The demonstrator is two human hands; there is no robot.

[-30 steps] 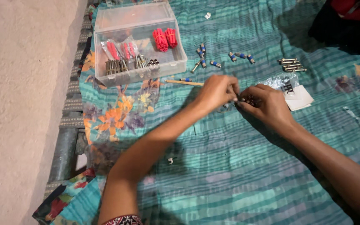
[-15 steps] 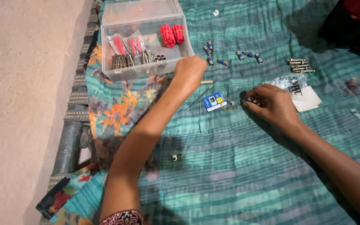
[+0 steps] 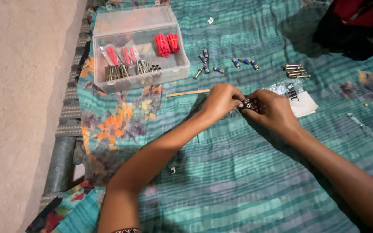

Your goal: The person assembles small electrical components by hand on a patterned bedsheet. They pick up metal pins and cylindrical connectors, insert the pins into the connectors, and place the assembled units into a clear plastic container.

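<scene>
My left hand [image 3: 219,102] and my right hand [image 3: 273,110] meet over the teal striped cloth [image 3: 247,172]. Between their fingertips sits a small bundle of metal fittings [image 3: 248,104], gripped from both sides. A thin wooden stick [image 3: 188,93] lies just left of my left hand. A clear plastic box [image 3: 140,47] stands at the upper left, holding red wall plugs [image 3: 166,44], small packets and metal bolts [image 3: 117,72].
Blue-and-silver fittings [image 3: 206,67] and more of them [image 3: 244,63] lie scattered behind my hands. A few metal bolts [image 3: 295,71] and a clear plastic bag on white paper [image 3: 298,97] lie to the right. A dark red bag [image 3: 355,23] fills the top right corner. The bed edge runs along the left.
My left hand reached up to the clear box half a second ago and has come back to meet my right hand on the metal fittings.
</scene>
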